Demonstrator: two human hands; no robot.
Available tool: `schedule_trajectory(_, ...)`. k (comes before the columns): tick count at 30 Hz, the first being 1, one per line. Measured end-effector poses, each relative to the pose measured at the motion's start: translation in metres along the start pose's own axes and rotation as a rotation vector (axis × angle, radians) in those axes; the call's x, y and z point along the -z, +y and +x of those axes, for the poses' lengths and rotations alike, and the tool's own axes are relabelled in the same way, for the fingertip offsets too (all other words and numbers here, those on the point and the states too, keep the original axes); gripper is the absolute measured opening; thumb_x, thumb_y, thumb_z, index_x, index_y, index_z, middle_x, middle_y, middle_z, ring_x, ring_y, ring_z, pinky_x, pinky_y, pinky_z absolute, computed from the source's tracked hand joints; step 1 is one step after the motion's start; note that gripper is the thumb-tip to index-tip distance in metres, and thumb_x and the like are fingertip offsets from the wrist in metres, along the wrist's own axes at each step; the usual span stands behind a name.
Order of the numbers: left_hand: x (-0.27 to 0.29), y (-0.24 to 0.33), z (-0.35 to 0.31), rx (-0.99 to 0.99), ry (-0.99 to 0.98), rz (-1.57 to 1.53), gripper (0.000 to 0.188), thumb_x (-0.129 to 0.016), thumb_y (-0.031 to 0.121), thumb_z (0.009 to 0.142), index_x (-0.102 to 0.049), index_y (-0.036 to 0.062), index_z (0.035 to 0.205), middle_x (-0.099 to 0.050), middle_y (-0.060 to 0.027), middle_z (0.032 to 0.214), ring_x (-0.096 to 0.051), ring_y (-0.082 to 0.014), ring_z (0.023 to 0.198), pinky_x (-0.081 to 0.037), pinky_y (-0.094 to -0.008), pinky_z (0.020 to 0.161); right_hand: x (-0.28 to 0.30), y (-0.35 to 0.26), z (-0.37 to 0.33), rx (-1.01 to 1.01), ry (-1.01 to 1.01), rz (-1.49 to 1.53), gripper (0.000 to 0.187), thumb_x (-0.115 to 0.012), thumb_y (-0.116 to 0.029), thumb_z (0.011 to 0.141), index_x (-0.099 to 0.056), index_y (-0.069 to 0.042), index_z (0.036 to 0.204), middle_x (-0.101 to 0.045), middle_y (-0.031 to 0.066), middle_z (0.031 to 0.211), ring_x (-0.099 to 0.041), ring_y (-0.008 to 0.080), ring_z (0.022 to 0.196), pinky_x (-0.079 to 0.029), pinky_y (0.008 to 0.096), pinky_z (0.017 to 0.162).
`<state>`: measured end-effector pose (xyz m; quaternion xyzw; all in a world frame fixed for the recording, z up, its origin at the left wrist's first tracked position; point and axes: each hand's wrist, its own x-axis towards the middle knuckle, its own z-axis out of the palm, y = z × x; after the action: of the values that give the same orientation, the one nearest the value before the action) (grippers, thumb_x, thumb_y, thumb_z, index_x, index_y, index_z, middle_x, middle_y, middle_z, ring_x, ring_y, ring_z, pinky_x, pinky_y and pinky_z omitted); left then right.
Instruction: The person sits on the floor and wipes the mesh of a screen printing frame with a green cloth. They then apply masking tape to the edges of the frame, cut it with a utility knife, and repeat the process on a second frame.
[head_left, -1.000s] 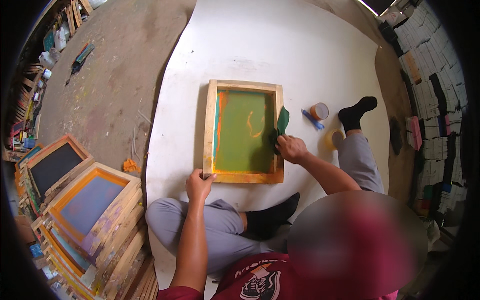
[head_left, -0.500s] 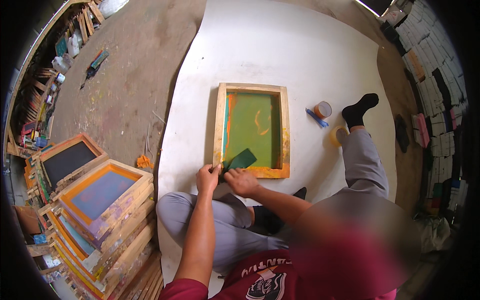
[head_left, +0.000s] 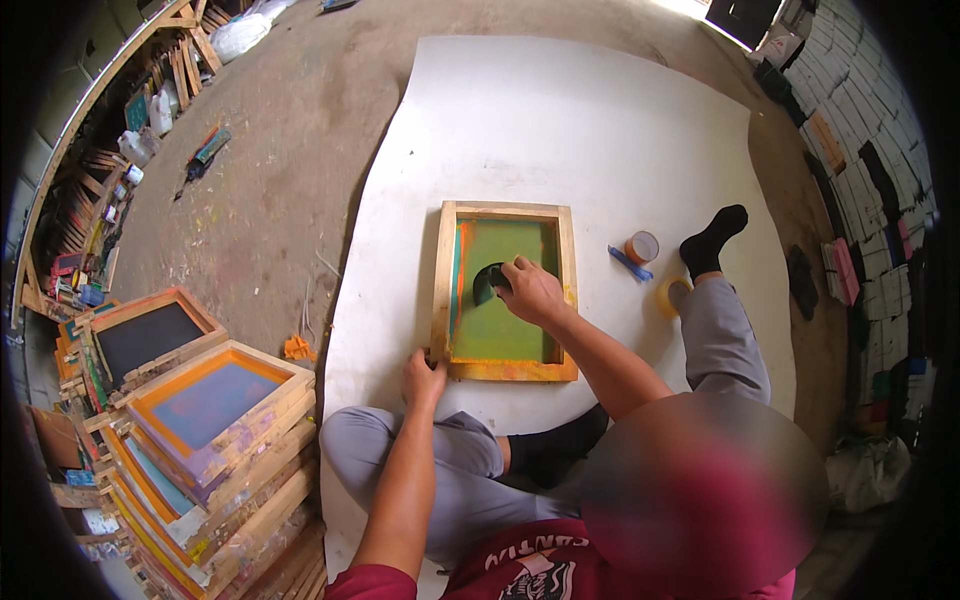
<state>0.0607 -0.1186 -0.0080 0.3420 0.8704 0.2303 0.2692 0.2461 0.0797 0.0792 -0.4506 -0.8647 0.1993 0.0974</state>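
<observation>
A wooden screen-printing frame (head_left: 443,290) with a green mesh (head_left: 500,330) lies on the white sheet in front of me. My right hand (head_left: 531,290) reaches over the mesh, its fingers closed on a dark green flexible piece (head_left: 484,284), which curls against the mesh. Whether that piece is cloth or film I cannot tell. At the frame's near left corner, my left hand (head_left: 424,378) is closed on the wood, its thumb against the edge. Orange smears run along the mesh's left side and near edge.
White sheeting (head_left: 560,120) covers the floor. Right of the frame lie a brown tape roll (head_left: 642,247), a blue strip (head_left: 630,264) and a yellowish tape roll (head_left: 672,296), near my socked foot (head_left: 712,243). Stacked screen frames (head_left: 215,400) stand at left, beside an orange crumpled scrap (head_left: 298,347).
My right hand has moved up from the frame's near left corner to the middle of the mesh, carrying the dark green piece. My left hand stays at the corner.
</observation>
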Motion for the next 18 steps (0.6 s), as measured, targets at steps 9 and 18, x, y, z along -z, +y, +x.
schedule_trajectory(9,-0.001,-0.008,0.0,-0.048,-0.022,0.087,0.06,-0.08,0.05,0.084,-0.068,0.0087,0.125,-0.071,-0.0167,0.119,-0.068,-0.0388,0.109,-0.055,-0.0519,0.088,-0.034,0.04,-0.069,-0.563,0.259,-0.018,0.056,-0.08,-0.04,0.088,-0.06,-0.009,0.13,-0.059,0.0167,0.129,-0.058,0.0381,0.125,-0.052,0.0497,0.099)
schedule_trajectory(18,-0.016,-0.012,0.005,-0.175,0.157,-0.006,0.046,-0.081,0.035,0.084,-0.073,0.0078,0.119,-0.07,-0.0168,0.11,-0.068,-0.0397,0.103,-0.055,-0.0509,0.085,-0.094,0.097,-0.077,-0.732,0.248,0.114,0.033,-0.073,-0.021,0.083,-0.062,-0.005,0.111,-0.065,0.019,0.114,-0.065,0.0424,0.105,-0.054,0.0538,0.09)
